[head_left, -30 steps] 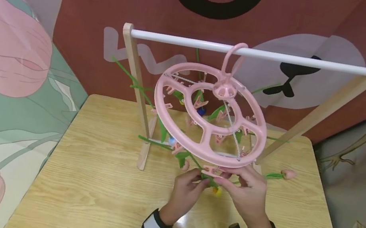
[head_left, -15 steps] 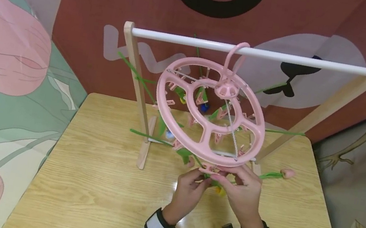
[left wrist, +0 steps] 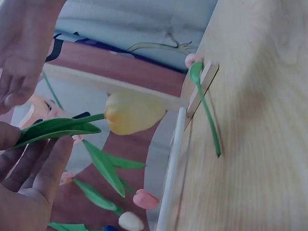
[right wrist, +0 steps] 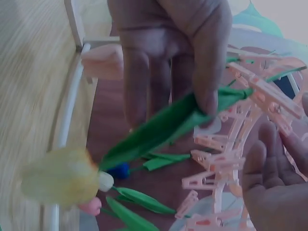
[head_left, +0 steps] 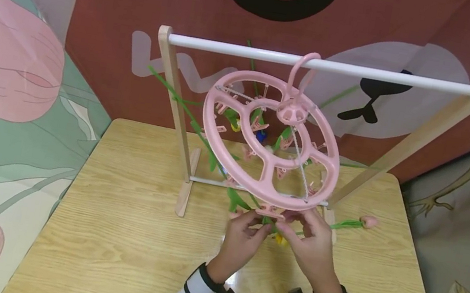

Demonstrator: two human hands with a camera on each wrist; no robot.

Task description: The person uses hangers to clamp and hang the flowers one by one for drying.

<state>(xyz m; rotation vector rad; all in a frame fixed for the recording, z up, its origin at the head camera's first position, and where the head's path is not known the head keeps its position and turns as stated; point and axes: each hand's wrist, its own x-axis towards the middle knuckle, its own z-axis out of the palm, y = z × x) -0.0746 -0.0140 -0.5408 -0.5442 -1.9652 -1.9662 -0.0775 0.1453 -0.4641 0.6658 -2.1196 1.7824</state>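
A pink round clip hanger [head_left: 270, 142] hangs tilted from a white rod, with artificial tulips in several of its clips. At its front edge, my left hand [head_left: 242, 243] pinches a yellow tulip [left wrist: 134, 113] by its green leaves, bloom pointing down. My right hand [head_left: 311, 250] is beside it, thumb and fingers at the handle end of a pink clothespin [right wrist: 272, 98]. The clothespin's other end meets the base of the tulip's leaves and stem. The exact contact of the right fingertips is partly hidden.
A wooden stand [head_left: 181, 106] with a white rod [head_left: 232, 49] carries the hanger on a wood-grain table [head_left: 115, 251]. One pink tulip [head_left: 368, 222] lies by the stand's right foot. Long green stems stick out around the hanger, and a printed cloth hangs behind.
The hanger has shifted slightly and its stems have swung a little. The clothespin at the front edge has risen slightly, and both hands stay close around it and the yellow tulip.
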